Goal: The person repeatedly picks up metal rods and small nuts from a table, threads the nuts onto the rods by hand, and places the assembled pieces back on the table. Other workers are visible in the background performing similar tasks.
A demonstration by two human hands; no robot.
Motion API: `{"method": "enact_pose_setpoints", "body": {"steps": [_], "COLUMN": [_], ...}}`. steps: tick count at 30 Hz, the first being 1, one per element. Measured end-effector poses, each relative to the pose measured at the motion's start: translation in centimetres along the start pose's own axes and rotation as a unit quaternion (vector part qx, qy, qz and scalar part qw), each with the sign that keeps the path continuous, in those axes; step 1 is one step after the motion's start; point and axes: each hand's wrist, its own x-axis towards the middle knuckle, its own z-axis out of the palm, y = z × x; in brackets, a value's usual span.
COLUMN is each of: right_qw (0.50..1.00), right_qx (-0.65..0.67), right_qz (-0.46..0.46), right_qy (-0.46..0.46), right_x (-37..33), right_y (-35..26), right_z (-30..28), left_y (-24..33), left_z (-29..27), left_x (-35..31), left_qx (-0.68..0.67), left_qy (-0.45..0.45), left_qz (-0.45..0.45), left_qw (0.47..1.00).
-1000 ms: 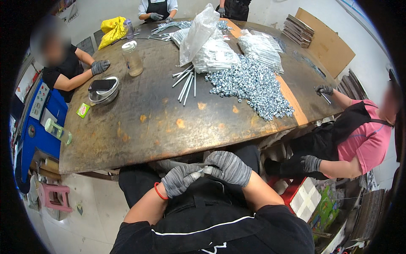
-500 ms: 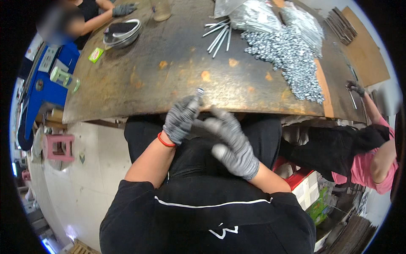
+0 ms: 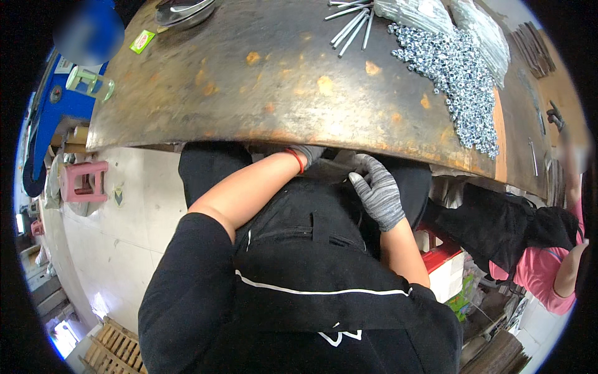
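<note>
My left hand [image 3: 309, 153], in a grey knitted glove, reaches partly beneath the near edge of the worktable [image 3: 218, 118]. Its fingers are hidden, so what it holds does not show. A red band [image 3: 297, 161] circles that wrist. My right hand [image 3: 381, 194], gloved alike, is closed above my lap just below the same edge. Its fingers curl toward the thumb, and anything between them is too dark to make out. Dark grey material [image 3: 333, 167] lies between both hands. A large heap of shiny metal nuts [image 3: 458, 81] spreads over the table at the far right.
Several metal rods [image 3: 352, 28] and clear plastic bags [image 3: 414, 14] lie beside the nuts. A metal bowl [image 3: 187, 19] and a green packet [image 3: 142, 41] sit at far left. A pink stool [image 3: 84, 181] stands on the left floor. Another person in pink [image 3: 545, 277] works at right.
My left hand, which pinched a small shiny metal piece above the table edge, has dropped below it. My right hand has moved right and curled. The view has shifted down.
</note>
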Motion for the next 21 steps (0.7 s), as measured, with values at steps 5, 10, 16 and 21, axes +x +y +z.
{"method": "enact_pose_setpoints", "body": {"steps": [5,10,16,21], "right_qw": [0.989,0.975,0.962,0.942], "right_qx": [-0.03,-0.085,-0.128,-0.242], "right_qz": [-0.099,-0.051,0.07,0.1], "right_qy": [0.101,0.197,0.233,0.208], "right_x": [0.7,4.0,16.1,22.9], "right_y": [1.1,2.4,6.3,4.5], "right_z": [-2.2,-6.0,-10.9,-11.4], "left_y": [-0.3,0.1,10.2,15.3], "left_z": [1.1,1.9,-5.5,-14.6], "left_x": [1.3,-0.3,-1.9,4.6], "left_qx": [0.088,0.089,-0.069,0.008], "left_qy": [-0.105,-0.183,-0.443,-0.115], "left_qz": [0.021,0.07,0.184,0.227], "left_qw": [0.99,0.977,0.875,0.967]}}
